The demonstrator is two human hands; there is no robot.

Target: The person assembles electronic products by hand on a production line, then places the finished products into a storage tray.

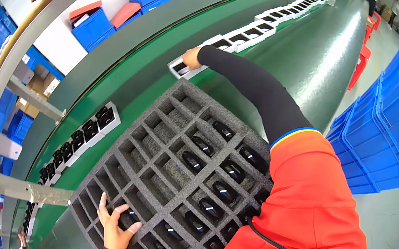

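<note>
A dark grey foam tray (140, 176) with many rectangular compartments lies tilted in front of me. Glossy black oval devices (193, 160) sit in a number of its compartments, mostly toward the near and right side. Over the tray's left part is my left hand (115, 229), its thumb and fingers apart around a black device in a compartment; no grip on it shows. My right hand (192, 58) reaches to the near end of a row of white boxes (239, 40). Its fingers are bent together down into the nearest white box (181, 73), and their tips are hidden.
Along the green conveyor belt (146, 65), white boxes with black items (89, 131) stand at left. Blue bins (92, 28), some with red lids, line the far side. A metal frame post (24, 188) crosses the left. Large blue crates (390, 117) stand at right. Other people are farther off.
</note>
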